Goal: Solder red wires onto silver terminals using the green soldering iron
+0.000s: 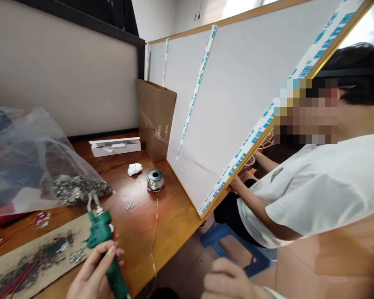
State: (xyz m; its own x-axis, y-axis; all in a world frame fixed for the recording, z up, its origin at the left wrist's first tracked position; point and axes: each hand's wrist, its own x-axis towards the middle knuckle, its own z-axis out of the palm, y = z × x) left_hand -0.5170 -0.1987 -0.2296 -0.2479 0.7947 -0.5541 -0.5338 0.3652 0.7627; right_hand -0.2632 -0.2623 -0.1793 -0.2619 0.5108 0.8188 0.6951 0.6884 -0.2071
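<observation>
My left hand (92,272) is closed around the handle of a green soldering iron (104,241), whose metal tip points up and away over a scorched cardboard mat (28,261). On that mat lie small metal parts and red wires (17,278). My right hand (229,280) rests low beyond the table's edge, fingers curled; I cannot see anything in it. A spool of solder wire (155,179) stands on the wooden table (171,211), with a loose strand trailing toward me.
A clear plastic bag of metal parts (40,166) lies at the left. A white box (115,146), a white crumpled scrap (134,168) and a brown paper bag (156,118) sit farther back. A seated person in a white shirt (314,187) works behind a white divider panel (237,108).
</observation>
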